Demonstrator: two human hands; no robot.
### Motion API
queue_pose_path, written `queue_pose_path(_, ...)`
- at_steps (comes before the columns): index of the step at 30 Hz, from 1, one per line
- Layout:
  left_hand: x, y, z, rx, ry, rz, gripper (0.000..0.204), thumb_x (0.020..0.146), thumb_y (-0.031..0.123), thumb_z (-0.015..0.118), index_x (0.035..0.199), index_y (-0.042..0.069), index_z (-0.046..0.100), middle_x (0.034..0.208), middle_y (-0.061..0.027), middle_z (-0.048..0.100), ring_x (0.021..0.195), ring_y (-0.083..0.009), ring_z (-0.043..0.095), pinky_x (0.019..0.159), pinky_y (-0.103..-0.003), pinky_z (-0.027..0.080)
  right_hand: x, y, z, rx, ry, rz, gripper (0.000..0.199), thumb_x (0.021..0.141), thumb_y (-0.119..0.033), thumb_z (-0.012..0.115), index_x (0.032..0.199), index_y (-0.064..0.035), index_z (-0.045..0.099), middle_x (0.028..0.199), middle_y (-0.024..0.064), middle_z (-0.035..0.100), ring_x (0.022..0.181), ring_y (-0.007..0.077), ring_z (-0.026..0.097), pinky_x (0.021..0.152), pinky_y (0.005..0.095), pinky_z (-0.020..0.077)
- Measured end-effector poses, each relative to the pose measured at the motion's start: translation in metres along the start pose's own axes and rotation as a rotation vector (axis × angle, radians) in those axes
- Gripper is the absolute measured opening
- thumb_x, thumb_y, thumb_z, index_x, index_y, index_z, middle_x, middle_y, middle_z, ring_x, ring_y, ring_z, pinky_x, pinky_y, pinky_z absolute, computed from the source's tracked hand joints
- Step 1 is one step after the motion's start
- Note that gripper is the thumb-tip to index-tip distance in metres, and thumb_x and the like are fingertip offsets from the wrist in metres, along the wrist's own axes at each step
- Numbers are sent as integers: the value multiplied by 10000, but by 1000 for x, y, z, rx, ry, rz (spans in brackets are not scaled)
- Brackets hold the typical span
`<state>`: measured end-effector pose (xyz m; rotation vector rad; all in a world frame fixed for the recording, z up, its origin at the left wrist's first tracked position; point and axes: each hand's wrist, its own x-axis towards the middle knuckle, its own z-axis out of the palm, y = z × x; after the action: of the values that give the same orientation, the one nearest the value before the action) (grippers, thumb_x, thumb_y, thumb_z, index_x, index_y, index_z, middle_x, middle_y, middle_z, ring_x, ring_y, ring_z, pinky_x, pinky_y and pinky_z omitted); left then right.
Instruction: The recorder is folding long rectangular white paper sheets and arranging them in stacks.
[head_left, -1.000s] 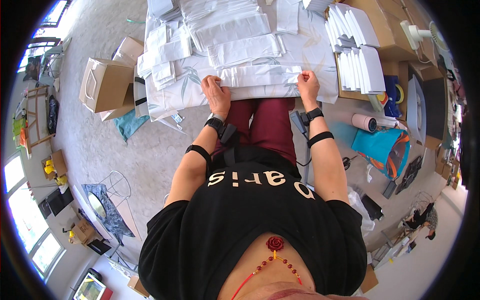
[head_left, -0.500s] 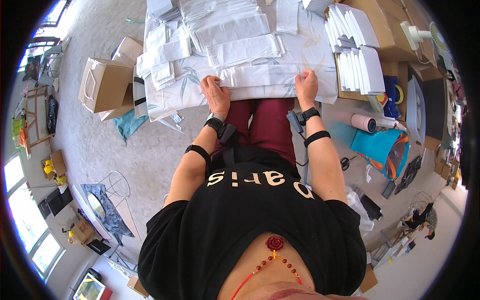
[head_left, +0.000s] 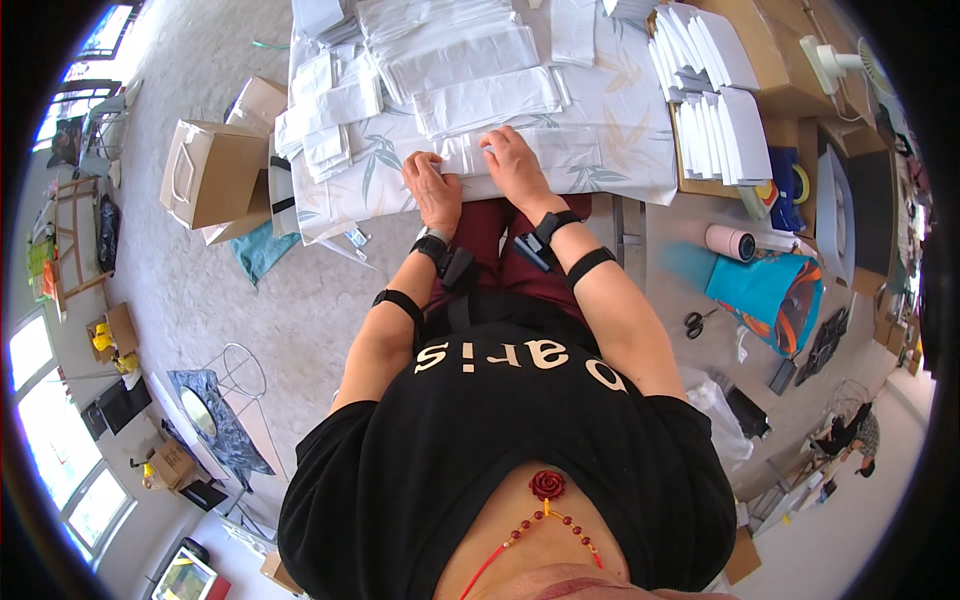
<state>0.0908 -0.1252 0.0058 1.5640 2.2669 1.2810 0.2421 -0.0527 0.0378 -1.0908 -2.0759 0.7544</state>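
Note:
A long, clear plastic bag [head_left: 570, 147] lies crosswise along the near edge of the table, with something white seeming to show at its left part. My left hand [head_left: 433, 190] is closed at the bag's left end, fingers curled and thumb toward the right. Just right of it, my right hand [head_left: 517, 168] bends its fingers down onto the bag's left-middle part, fingertips pressed close together. The bag's right half lies flat and untouched. Beyond my hands is a stack of flat white packets in clear wrap [head_left: 487, 103].
More wrapped white packets [head_left: 325, 105] lie at the table's left. White folded pieces [head_left: 722, 138] stand in rows in a box at the right, near a small fan [head_left: 835, 65]. Cardboard boxes [head_left: 213, 172] sit left of the table. A turquoise bag [head_left: 765, 295] and scissors [head_left: 698, 322] are on the right.
My right hand has left the bag's right end and moved left to near my left hand. The left hand stays at the bag's left end.

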Motion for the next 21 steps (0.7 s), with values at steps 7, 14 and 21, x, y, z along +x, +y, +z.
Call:
queue_pose_path(7,-2,0,-2,-22,-17,-11,351,732,-82,606,1053,26,516,1157,-206,529,1141,-426,499,1028,-517,396,-7,11,18,-70,-102,83,235,867,-17,710,1079,-65,622,1070,145,622,1062,372,626,936,456,529)
queue_pose_path(14,-3,-3,-3,-62,-11,-61,348,734,-94,606,1051,15,514,1138,-204,528,1121,-414,500,1007,-490,405,-9,12,18,-52,-93,62,307,845,-19,738,1126,-64,622,1096,153,607,1074,374,620,949,454,522)
queue_pose_path(21,-2,-5,-3,-108,20,-127,310,792,-87,639,1076,-20,534,1088,-203,535,1026,-370,533,914,-438,455,-10,12,17,-87,-99,56,358,846,-5,722,1187,-70,636,1107,154,604,1088,367,616,952,449,524)
